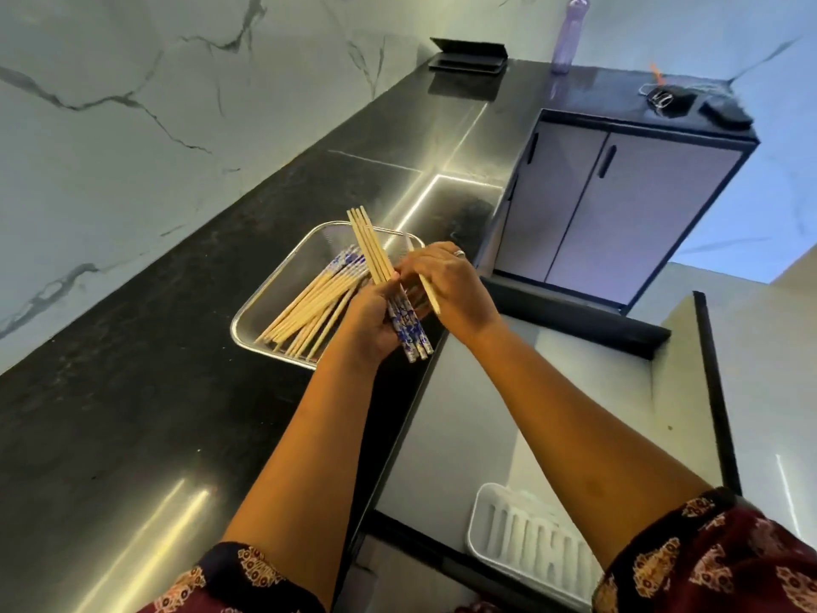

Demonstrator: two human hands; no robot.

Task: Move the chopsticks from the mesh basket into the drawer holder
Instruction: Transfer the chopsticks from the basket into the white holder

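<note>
A metal mesh basket (261, 309) sits on the black counter and holds several wooden chopsticks (309, 303) with blue-and-white patterned ends. My left hand (369, 323) grips a bundle of chopsticks (369, 245) above the basket's right side, pale tips pointing up and patterned ends sticking out below. My right hand (448, 285) pinches a single chopstick (429, 289) right beside the bundle. The white slotted drawer holder (530, 546) lies in the open drawer at the lower right, partly hidden by my right sleeve.
The black counter (132, 369) runs along a marble wall. At its far end stand a purple bottle (568, 35), a black folded case (468, 57) and small dark items (672, 99). Grey cabinet doors (610, 205) face the open drawer (486, 413).
</note>
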